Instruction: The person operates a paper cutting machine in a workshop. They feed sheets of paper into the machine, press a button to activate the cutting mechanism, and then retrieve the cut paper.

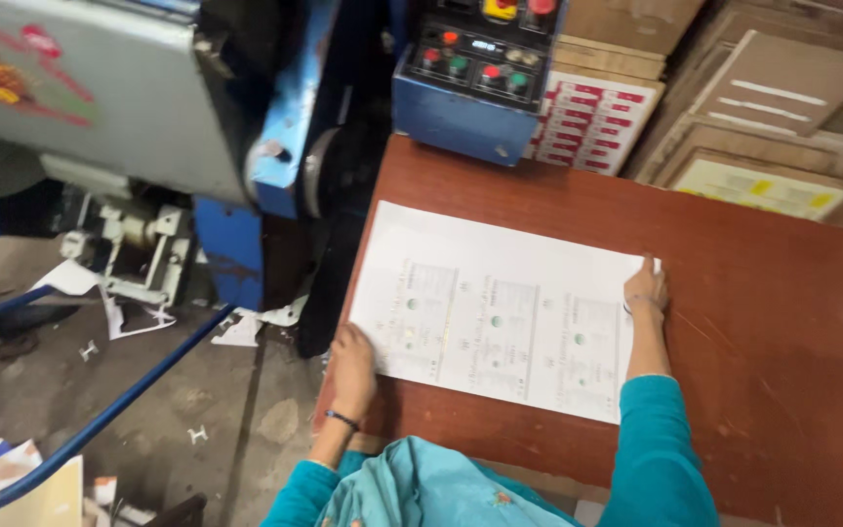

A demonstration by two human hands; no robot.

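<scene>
Both hands lay flat and open on the printed sheet (pixel 500 312), left hand (pixel 351 366) at its near-left corner, right hand (pixel 645 286) at its far-right corner, nothing grasped.

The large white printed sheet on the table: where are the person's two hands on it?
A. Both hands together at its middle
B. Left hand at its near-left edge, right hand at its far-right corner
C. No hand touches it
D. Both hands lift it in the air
B: the sheet lies flat on the reddish-brown table, with the left hand at its near-left edge and the right hand at its far-right corner.
</scene>
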